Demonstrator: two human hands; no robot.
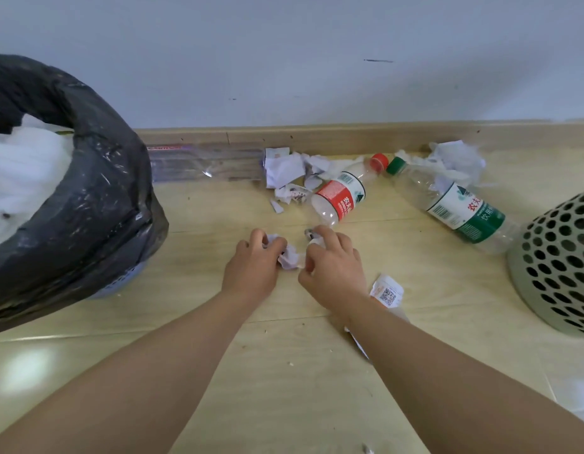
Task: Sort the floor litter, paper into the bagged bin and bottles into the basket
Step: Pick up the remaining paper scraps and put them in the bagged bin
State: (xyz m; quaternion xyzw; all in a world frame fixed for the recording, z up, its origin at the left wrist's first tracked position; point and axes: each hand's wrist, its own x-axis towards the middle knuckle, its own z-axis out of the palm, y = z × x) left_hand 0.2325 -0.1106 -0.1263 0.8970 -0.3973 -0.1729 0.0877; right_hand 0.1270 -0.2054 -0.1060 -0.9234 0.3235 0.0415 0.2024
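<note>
Both hands are on the floor over crumpled paper scraps (291, 259). My left hand (254, 267) grips a scrap with curled fingers, and my right hand (333, 267) pinches another beside it. Just beyond them lies a red-labelled bottle (341, 193) with a red cap. A green-labelled bottle (460, 208) lies to its right. More torn paper (285, 172) is heaped by the skirting board, with another crumpled heap (454, 160) behind the green bottle. A QR-code slip (386, 291) lies under my right wrist. The black-bagged bin (97, 204) stands left, the perforated basket (559, 267) right.
A clear plastic wrapper (205, 163) lies along the wooden skirting board (316, 137) beside the bin. The bin holds white material. Small crumbs and a paper bit (367, 448) dot the pale wood floor near me.
</note>
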